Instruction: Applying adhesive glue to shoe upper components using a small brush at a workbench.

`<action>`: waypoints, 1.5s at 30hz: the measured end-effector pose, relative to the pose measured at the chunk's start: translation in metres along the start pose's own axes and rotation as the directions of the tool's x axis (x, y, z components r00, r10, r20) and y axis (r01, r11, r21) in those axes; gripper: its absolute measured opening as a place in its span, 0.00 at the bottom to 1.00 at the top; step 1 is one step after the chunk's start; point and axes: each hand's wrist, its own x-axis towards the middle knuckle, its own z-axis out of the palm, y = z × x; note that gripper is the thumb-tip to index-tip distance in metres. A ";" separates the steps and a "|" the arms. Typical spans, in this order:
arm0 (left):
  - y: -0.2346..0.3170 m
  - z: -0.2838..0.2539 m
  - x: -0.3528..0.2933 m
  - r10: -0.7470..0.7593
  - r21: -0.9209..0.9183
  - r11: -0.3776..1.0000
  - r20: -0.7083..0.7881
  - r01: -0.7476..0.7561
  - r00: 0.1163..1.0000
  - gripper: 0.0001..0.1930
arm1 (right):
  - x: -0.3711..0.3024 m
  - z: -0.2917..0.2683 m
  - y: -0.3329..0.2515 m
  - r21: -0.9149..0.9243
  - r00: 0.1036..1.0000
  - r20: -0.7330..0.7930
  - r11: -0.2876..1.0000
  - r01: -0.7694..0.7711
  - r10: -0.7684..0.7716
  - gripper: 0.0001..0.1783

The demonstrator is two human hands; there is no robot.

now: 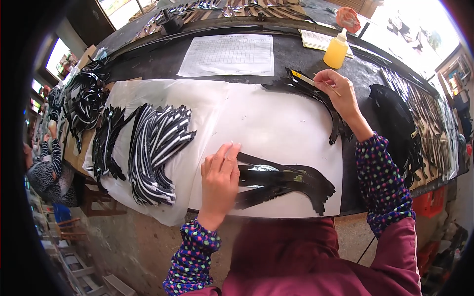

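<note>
My left hand (220, 172) lies palm down with its fingers stretched out, at the left end of a glossy black curved piece (281, 178) on a white sheet (266, 116). Narrower black strips fan out around that piece. At the sheet's far right, my right hand (339, 91) pinches a thin pale stick (335, 89). A slim yellow-and-pale tool (299, 75) shows beside those fingertips; whether they hold it too, I cannot tell. Under and beside it, dark curved strips (323, 101) run toward me along the sheet's edge.
Left of the sheet, striped black-and-white strips (158, 148) and black strips (109, 143) lie on plastic film. Beyond stand a printed form (227, 55) and a yellow squeeze bottle (336, 50). A black bag-like heap (395, 128) and brown strips (432, 123) lie right. Another person (52, 172) sits far left.
</note>
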 end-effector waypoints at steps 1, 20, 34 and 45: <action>0.001 -0.001 0.001 0.002 0.002 1.000 0.000 -0.002 1.000 0.22 | 0.003 0.003 0.014 -0.008 0.999 -0.015 0.999 -0.031 0.031 0.07; 0.014 -0.009 -0.006 0.105 0.104 0.989 0.016 -0.106 0.994 0.14 | -0.093 0.063 -0.106 0.388 0.914 0.406 0.900 -0.197 0.025 0.07; 0.011 -0.021 0.008 -0.010 -0.131 0.991 0.033 0.014 0.999 0.09 | -0.125 0.033 -0.101 0.491 0.909 0.244 0.765 -0.416 0.338 0.06; 0.036 -0.014 -0.005 0.036 0.000 0.999 0.153 -0.036 0.988 0.18 | -0.163 0.030 -0.086 0.631 0.905 0.094 0.679 -0.376 0.414 0.06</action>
